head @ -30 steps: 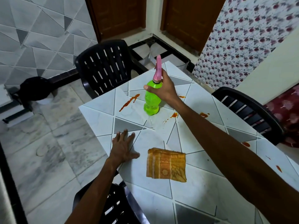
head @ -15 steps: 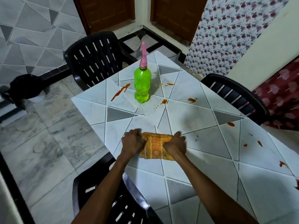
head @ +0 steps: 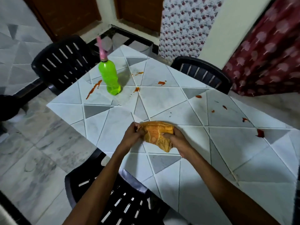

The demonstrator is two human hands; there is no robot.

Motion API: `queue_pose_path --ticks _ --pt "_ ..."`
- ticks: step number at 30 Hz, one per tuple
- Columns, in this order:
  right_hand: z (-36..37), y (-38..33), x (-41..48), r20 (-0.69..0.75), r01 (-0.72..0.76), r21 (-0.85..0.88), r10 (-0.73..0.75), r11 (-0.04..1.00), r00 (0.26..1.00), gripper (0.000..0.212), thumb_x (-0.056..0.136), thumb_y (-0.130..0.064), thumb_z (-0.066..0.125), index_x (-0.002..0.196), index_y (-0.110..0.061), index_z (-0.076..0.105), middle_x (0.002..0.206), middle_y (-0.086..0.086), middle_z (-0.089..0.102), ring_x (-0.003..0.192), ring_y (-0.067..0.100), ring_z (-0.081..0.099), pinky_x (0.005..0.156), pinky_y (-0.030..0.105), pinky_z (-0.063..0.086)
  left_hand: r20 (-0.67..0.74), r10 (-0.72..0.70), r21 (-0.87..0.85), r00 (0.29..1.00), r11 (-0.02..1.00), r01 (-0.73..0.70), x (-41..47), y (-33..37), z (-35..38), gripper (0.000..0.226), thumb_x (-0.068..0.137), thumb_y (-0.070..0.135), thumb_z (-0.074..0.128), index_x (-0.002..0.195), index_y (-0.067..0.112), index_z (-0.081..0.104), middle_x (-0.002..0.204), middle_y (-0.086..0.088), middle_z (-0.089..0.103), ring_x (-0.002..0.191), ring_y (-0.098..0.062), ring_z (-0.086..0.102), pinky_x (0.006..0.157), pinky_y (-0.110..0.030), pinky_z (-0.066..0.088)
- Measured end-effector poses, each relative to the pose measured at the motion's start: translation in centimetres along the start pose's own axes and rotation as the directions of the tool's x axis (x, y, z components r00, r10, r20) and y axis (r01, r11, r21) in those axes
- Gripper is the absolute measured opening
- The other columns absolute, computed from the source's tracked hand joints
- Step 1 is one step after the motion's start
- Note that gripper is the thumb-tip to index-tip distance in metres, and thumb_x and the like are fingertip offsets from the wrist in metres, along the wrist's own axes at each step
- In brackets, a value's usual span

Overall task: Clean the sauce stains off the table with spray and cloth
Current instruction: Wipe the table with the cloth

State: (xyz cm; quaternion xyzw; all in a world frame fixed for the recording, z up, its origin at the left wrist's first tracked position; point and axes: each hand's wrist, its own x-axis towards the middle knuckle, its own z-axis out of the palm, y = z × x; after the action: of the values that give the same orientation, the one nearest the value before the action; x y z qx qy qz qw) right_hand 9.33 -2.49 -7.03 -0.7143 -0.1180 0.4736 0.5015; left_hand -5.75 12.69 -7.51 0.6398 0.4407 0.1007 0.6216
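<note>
An orange patterned cloth (head: 158, 134) is bunched up between both hands near the table's front edge. My left hand (head: 132, 135) grips its left end and my right hand (head: 179, 141) grips its right side. The green spray bottle (head: 109, 77) with a pink nozzle stands upright at the far left of the white tiled table (head: 162, 98), with no hand on it. Red sauce stains lie across the table: a long streak (head: 94, 88) left of the bottle, a spot (head: 136, 89) right of it, and several blobs (head: 260, 133) toward the right side.
Three black plastic chairs surround the table: one at the far left (head: 63, 65), one at the far right (head: 203, 73), and one directly below me (head: 116, 200). A dark red curtain (head: 267, 51) hangs at the right. Grey tiled floor lies to the left.
My right hand let go of the spray bottle and came back to the cloth. Both hands took hold of the folded cloth and have now lifted and bunched it.
</note>
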Motion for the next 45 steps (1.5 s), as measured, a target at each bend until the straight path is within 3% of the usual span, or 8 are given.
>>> queue_pose_path --ticks 6,10,16,20,27,36,43,45 --pt "-11.4 3.5 -10.7 -0.034 0.042 0.335 -0.032 0.941 0.999 0.038 0.092 -0.006 0.063 0.129 -0.014 0.063 0.122 0.006 0.072 0.112 0.024 0.069 0.094 0.043 0.055 0.206 0.013 -0.171 0.978 0.985 0.023 -5.5 2.3 12.3 0.036 0.084 0.016 0.076 0.116 0.008 0.061 0.109 -0.006 0.071 0.098 -0.021 0.069 0.077 -0.026 0.056" --pt "-18.1 6.0 -17.0 -0.034 0.032 0.487 -0.017 0.873 0.999 0.036 0.093 0.002 0.056 0.125 -0.011 0.065 0.114 0.007 0.075 0.101 0.022 0.073 0.083 0.040 0.061 0.367 -0.059 -0.243 0.928 0.957 0.156 -9.7 2.3 21.4 0.045 0.084 0.027 0.074 0.122 0.007 0.060 0.119 -0.013 0.069 0.113 -0.032 0.065 0.097 -0.046 0.053" --pt "-28.0 10.5 -23.5 -0.097 0.073 0.468 -0.031 0.881 0.995 0.034 0.092 0.004 0.057 0.119 -0.014 0.068 0.109 0.006 0.076 0.099 0.020 0.073 0.082 0.030 0.060 0.697 -0.153 -0.143 0.700 0.928 0.345 -15.5 1.6 33.3 0.039 0.096 0.029 0.058 0.129 0.008 0.061 0.129 -0.020 0.063 0.112 -0.033 0.063 0.099 -0.044 0.049" --pt "-32.7 13.5 -24.4 -0.256 0.072 0.399 0.035 0.914 0.966 0.028 0.089 0.001 0.066 0.110 -0.016 0.070 0.109 0.008 0.076 0.099 0.021 0.072 0.087 0.036 0.059 0.562 -0.180 -0.230 0.807 0.903 0.362 -16.3 1.5 37.6 0.034 0.085 0.012 0.072 0.118 0.008 0.063 0.122 -0.020 0.067 0.108 -0.034 0.067 0.097 -0.048 0.052" --pt "-39.1 15.4 -21.6 -0.536 0.022 0.384 0.204 0.923 0.819 0.010 0.087 -0.004 0.071 0.095 -0.010 0.070 0.106 0.019 0.074 0.095 0.034 0.072 0.086 0.051 0.059 0.441 -0.075 -0.216 0.895 0.958 0.186 -15.0 5.4 44.0 0.035 0.079 -0.008 0.070 0.110 0.007 0.066 0.095 -0.004 0.071 0.084 -0.017 0.069 0.064 -0.024 0.055" --pt "-47.6 12.4 -11.9 -0.765 -0.120 0.235 0.259 0.965 0.589 0.025 0.083 -0.016 0.075 0.106 -0.008 0.072 0.108 0.017 0.073 0.099 0.035 0.069 0.089 0.049 0.058 0.454 0.000 -0.077 0.891 0.996 0.040 -3.8 9.8 53.5 0.033 0.075 -0.007 0.076 0.102 0.011 0.070 0.101 -0.013 0.070 0.093 -0.029 0.066 0.085 -0.048 0.055" --pt "-54.9 10.1 -3.5 -0.793 -0.047 0.270 0.249 0.962 0.557 0.032 0.086 -0.020 0.070 0.117 -0.010 0.069 0.119 0.015 0.070 0.104 0.034 0.067 0.089 0.042 0.058 0.407 0.022 -0.025 0.913 1.000 -0.013 7.6 13.1 61.4 0.023 0.076 0.008 0.077 0.093 0.022 0.072 0.101 -0.005 0.074 0.095 -0.026 0.069 0.090 -0.045 0.057" --pt "-55.9 10.3 -2.1 -0.814 -0.218 0.059 0.174 0.974 0.555 0.041 0.089 -0.021 0.064 0.129 -0.010 0.062 0.132 0.016 0.061 0.115 0.035 0.060 0.093 0.038 0.052 0.401 0.060 0.034 0.914 0.996 -0.080 10.1 13.5 62.3 0.025 0.080 0.011 0.075 0.103 0.020 0.071 0.109 -0.005 0.072 0.103 -0.024 0.066 0.096 -0.036 0.052"
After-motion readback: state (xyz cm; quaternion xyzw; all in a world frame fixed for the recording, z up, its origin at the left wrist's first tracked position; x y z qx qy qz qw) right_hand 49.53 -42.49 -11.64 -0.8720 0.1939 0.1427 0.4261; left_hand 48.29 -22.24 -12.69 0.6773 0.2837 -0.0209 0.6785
